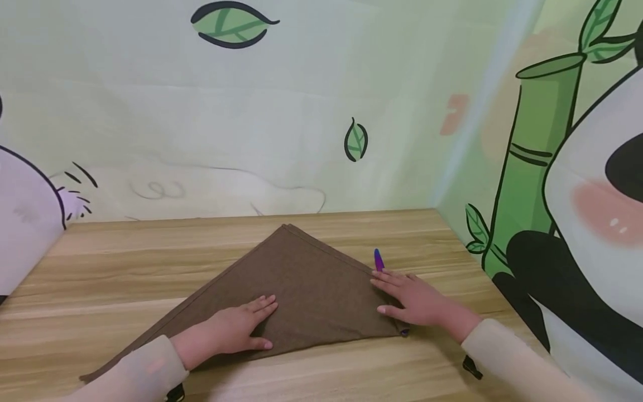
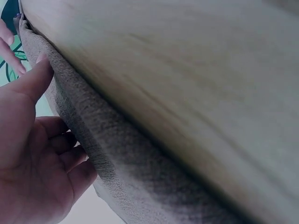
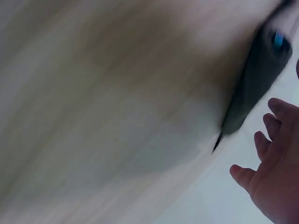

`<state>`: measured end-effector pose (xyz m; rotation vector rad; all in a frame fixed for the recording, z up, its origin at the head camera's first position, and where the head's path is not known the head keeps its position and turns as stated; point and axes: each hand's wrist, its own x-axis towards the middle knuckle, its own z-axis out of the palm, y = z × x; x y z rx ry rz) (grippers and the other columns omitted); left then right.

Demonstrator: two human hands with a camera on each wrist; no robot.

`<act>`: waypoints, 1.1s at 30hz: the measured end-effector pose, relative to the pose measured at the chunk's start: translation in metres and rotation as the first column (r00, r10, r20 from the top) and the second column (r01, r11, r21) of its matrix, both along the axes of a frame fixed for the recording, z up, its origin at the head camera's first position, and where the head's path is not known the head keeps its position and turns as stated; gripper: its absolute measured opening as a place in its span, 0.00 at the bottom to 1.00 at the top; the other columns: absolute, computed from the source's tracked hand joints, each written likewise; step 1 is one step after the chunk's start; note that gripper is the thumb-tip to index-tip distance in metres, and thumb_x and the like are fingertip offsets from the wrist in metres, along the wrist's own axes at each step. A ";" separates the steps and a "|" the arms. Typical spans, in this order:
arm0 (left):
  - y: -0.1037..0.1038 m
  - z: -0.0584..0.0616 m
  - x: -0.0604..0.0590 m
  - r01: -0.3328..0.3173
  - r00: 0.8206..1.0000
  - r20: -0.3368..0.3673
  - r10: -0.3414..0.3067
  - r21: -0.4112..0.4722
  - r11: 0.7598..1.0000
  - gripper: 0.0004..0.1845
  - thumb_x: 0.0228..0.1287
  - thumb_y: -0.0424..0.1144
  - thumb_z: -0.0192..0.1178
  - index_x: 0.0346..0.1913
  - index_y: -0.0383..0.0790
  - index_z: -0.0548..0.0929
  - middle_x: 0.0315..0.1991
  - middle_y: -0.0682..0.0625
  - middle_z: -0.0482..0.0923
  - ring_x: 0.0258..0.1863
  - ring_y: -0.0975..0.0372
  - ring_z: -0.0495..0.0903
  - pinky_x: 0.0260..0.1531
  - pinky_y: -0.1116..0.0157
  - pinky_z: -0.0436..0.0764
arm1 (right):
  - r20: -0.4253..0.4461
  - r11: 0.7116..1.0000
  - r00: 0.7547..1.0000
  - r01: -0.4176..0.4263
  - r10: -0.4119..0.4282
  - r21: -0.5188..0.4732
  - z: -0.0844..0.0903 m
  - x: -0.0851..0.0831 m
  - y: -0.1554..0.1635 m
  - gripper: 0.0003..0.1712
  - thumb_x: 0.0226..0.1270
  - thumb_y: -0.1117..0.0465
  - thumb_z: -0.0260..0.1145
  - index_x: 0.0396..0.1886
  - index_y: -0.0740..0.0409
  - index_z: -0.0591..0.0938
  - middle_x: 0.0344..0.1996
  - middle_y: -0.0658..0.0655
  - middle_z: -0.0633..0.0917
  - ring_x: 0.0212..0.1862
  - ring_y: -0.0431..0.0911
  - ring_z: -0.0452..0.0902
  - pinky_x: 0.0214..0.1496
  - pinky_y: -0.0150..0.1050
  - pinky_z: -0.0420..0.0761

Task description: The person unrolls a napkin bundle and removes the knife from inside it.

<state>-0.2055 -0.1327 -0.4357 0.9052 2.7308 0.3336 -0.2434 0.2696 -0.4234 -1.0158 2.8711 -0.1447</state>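
A brown cloth (image 1: 311, 296) lies on the table, folded into a triangle with its peak at the far side. My left hand (image 1: 238, 328) rests on its near middle, fingers spread and the thumb by the near edge. At the right corner, my right hand (image 1: 419, 300) is over the cloth with straight fingers. Just past those fingertips a purple-blue tapered tip (image 1: 379, 259) sticks out from the cloth's far right edge; its rest is hidden. In the right wrist view that corner looks like a rolled dark cloth end (image 3: 254, 84), blurred, with a bit of blue (image 3: 278, 39) inside.
The wooden table (image 1: 150, 245) meets a printed wall (image 1: 301, 84) at the back. A panda-and-bamboo panel (image 1: 532, 156) bounds the right side, and another printed panel (image 1: 25, 223) stands at the left.
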 end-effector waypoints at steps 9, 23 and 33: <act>-0.010 0.000 0.000 -0.008 1.000 0.009 0.008 0.009 1.000 0.43 0.64 0.56 0.68 0.74 0.32 0.69 0.78 0.36 0.64 0.76 0.41 0.66 0.70 0.43 0.71 | 0.022 0.997 0.999 -0.046 0.045 0.066 -0.011 0.007 -0.008 0.36 0.77 0.42 0.56 0.77 0.54 0.69 0.76 0.59 0.71 0.78 0.60 0.65 0.70 0.70 0.68; -0.013 -0.004 -0.002 -0.007 1.000 0.001 0.007 0.006 1.000 0.44 0.64 0.58 0.68 0.75 0.33 0.68 0.78 0.37 0.64 0.76 0.41 0.66 0.68 0.42 0.73 | -0.001 0.997 0.999 0.046 -0.046 0.069 -0.008 0.014 0.026 0.34 0.78 0.44 0.56 0.75 0.56 0.71 0.75 0.60 0.72 0.77 0.61 0.66 0.68 0.72 0.69; -0.015 -0.005 -0.003 0.009 1.000 -0.010 -0.009 0.017 1.000 0.44 0.64 0.58 0.68 0.74 0.33 0.69 0.78 0.37 0.65 0.76 0.40 0.66 0.68 0.41 0.73 | -0.003 0.994 0.997 0.083 -0.083 0.071 -0.009 0.014 0.038 0.34 0.80 0.44 0.53 0.78 0.54 0.68 0.77 0.58 0.70 0.78 0.61 0.64 0.71 0.71 0.67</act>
